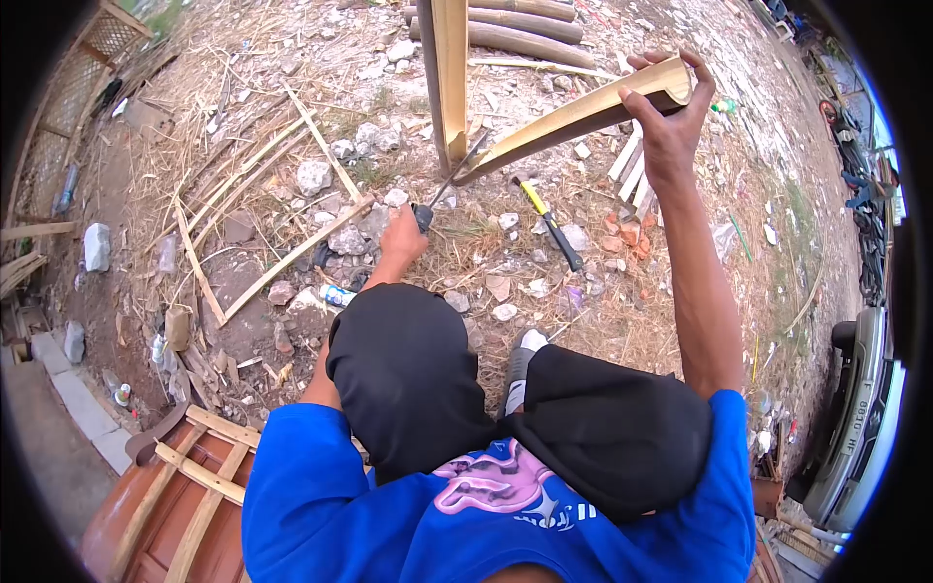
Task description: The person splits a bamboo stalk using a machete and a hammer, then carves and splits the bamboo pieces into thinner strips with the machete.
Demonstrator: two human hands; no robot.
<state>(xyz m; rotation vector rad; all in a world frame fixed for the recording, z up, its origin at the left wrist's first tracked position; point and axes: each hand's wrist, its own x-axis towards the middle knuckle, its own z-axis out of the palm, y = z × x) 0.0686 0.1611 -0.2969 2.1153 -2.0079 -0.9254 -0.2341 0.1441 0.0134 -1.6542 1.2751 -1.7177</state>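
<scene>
My left hand (401, 238) is closed round the black handle of a long-bladed knife (455, 177). Its blade points up and away, across the base of a split bamboo pole. One bamboo half (450, 78) stands upright, while the other bamboo half (573, 115) leans out to the right. The two halves meet at the low end, by the blade. My right hand (671, 121) grips the raised end of the leaning half, fingers over its edge and thumb on the near side. A hammer (547, 222) with a yellow and black handle lies on the ground just beyond my feet.
Whole bamboo poles (525, 34) lie at the top. A thin wooden frame (282, 257) and loose strips rest on the left among stones and straw. Near my left knee lies a spray can (337, 295). A car (855, 418) stands at the right edge.
</scene>
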